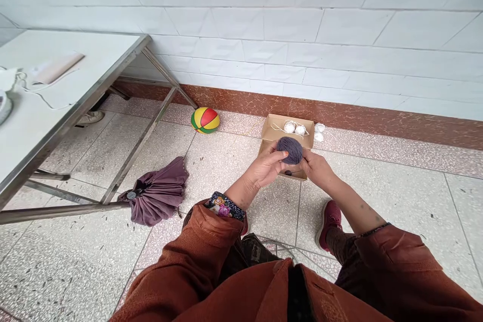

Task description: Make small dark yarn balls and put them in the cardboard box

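Note:
A dark purple-grey ball of yarn (290, 150) is between my two hands, above an open cardboard box (269, 130) on the floor. My left hand (264, 167) is closed on the ball's left side, its thumb lying over the front. At the ball's lower right, the fingers of my right hand (316, 167) are pinched together; what they grip there, perhaps the ball's edge or a strand, is hidden. Two white yarn balls (294, 128) with loose strands lie in the far part of the box. A small dark item (288, 172) shows in the near part, partly covered by my hands.
More white yarn (319, 132) lies right of the box by the wall. A coloured ball (205, 120) and a purple folded umbrella (160, 192) rest on the floor to the left, near a metal-framed table (113, 68). My shoe (330, 221) is on the right.

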Tool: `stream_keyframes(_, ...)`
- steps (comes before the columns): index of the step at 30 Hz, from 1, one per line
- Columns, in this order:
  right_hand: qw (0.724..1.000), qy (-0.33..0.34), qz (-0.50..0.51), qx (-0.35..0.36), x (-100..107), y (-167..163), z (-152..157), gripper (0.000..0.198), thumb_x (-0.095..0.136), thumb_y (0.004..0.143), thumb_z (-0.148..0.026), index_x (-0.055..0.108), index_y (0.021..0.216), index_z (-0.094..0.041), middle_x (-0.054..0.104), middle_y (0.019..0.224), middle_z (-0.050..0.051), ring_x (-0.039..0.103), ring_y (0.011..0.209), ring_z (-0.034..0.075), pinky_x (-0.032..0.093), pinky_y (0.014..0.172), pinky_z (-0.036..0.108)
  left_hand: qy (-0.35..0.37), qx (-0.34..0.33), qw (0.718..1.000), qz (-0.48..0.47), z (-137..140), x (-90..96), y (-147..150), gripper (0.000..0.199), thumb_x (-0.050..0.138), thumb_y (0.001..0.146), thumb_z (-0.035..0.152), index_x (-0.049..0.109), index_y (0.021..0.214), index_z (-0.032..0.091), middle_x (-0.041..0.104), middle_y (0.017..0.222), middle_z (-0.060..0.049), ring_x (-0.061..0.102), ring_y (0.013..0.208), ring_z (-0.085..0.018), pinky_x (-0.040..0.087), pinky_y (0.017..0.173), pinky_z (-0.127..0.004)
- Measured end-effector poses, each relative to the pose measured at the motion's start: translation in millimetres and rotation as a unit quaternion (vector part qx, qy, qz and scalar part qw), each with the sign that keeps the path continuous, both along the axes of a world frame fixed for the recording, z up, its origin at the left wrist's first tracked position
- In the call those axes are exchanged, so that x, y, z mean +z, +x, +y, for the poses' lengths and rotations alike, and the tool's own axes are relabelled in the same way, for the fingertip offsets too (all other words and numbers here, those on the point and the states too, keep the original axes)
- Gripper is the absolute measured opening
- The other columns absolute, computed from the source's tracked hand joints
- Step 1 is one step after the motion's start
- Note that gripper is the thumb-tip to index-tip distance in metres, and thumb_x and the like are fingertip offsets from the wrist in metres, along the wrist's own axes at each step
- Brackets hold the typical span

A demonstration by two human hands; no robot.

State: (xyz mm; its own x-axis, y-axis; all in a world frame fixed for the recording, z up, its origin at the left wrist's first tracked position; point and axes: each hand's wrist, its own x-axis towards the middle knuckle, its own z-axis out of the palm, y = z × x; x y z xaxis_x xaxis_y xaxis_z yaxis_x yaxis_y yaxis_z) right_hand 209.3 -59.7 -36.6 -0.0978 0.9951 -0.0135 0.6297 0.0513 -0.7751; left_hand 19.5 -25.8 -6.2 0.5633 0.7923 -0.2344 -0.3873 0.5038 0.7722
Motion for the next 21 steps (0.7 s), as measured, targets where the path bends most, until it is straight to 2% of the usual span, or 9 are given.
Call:
stream_keyframes(3,0.996,-0.006,0.054,0.067,14.5,-1.6,-4.2,0.025,0.05,0.098,-0.041,0.065,0.091,-0.023,0.067,0.074,0.002,0.062,0.069,0.02,0.047,0.066,0.032,0.039,0.068,0.994,0.082,5.3,-5.7,0.3,0.057,0.078,0.071,0.031,0.058,0.122,0.019,0.065,0.123,-0.011,0.063,0.113,-0.024,0.05,0.099,-0.042)
stream_keyframes(6,0.986,-0.023,0.132,0.096,28.6,2.1,-7.1,0.027,0.057,0.095,-0.047,0.067,0.086,-0.024,0.066,0.076,0.001,0.058,0.069,0.018,0.047,0.066,0.03,0.108,0.088,0.977,0.163,7.5,-11.0,1.7,0.058,0.077,0.071,0.028,0.057,0.125,0.019,0.067,0.119,-0.009,0.063,0.113,-0.023,0.046,0.106,-0.043)
stream_keyframes(12,0.971,0.004,0.237,-0.007,35.5,19.4,-2.7,0.024,0.068,0.088,-0.047,0.069,0.084,-0.024,0.064,0.078,0.001,0.055,0.073,0.017,0.046,0.07,0.031,0.249,0.004,0.928,0.277,-1.1,-15.4,5.4,0.063,0.078,0.068,0.025,0.062,0.129,0.021,0.057,0.136,-0.013,0.056,0.124,-0.029,0.045,0.106,-0.047)
stream_keyframes(14,0.971,0.026,0.234,-0.032,33.1,22.5,0.1,0.023,0.069,0.087,-0.046,0.069,0.083,-0.024,0.063,0.077,0.0,0.054,0.073,0.017,0.045,0.07,0.031,0.255,-0.042,0.929,0.265,-4.6,-13.2,5.9,0.065,0.077,0.07,0.026,0.06,0.132,0.021,0.056,0.135,-0.014,0.057,0.122,-0.029,0.046,0.104,-0.047)
stream_keyframes(17,0.974,0.05,0.212,-0.058,29.1,22.1,3.8,0.022,0.069,0.087,-0.045,0.069,0.081,-0.023,0.061,0.077,0.0,0.053,0.072,0.017,0.043,0.069,0.031,0.212,-0.112,0.945,0.221,-7.4,-7.9,5.5,0.079,0.075,0.073,0.026,0.047,0.146,0.023,0.062,0.122,-0.012,0.061,0.108,-0.024,0.049,0.096,-0.044)
stream_keyframes(19,0.976,0.054,0.202,-0.068,26.7,19.4,5.5,0.022,0.069,0.086,-0.044,0.069,0.081,-0.023,0.061,0.075,0.0,0.052,0.07,0.017,0.042,0.068,0.031,0.185,-0.138,0.954,0.192,-7.8,-4.8,4.6,0.089,0.075,0.074,0.026,0.036,0.154,0.025,0.063,0.113,-0.009,0.062,0.101,-0.022,0.049,0.092,-0.042)
stream_keyframes(21,0.977,0.05,0.194,-0.07,24.3,16.0,6.7,0.021,0.068,0.086,-0.043,0.069,0.081,-0.023,0.061,0.074,0.0,0.052,0.069,0.017,0.042,0.067,0.031,0.175,-0.142,0.962,0.156,-7.5,-3.2,3.4,0.092,0.077,0.074,0.027,0.035,0.155,0.027,0.064,0.111,-0.008,0.061,0.099,-0.021,0.049,0.092,-0.041)
